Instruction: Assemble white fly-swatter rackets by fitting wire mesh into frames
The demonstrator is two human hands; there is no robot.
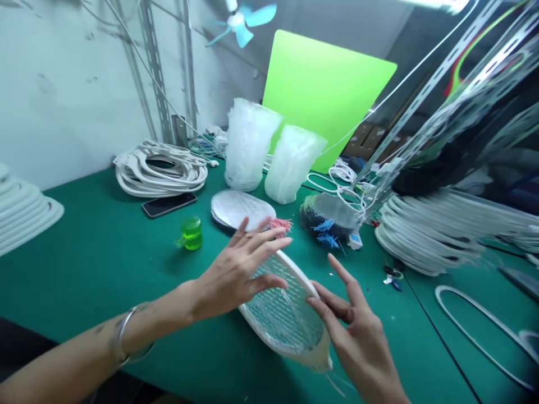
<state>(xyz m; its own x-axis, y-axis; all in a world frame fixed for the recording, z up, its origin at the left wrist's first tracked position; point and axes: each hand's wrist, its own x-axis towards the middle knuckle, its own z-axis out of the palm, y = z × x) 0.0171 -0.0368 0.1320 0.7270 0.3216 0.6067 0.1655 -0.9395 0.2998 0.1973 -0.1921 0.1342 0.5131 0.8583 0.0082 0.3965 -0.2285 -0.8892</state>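
Here, has a green jar on the table at left; spreads the left hand, grasping nothing, over a strung oval frame tilted between both hands; pinches its white rim in the right hand; has stacked white hoops farther right.

A phone lies on a green tabletop. A turquoise fan appears left of a lime-green panel
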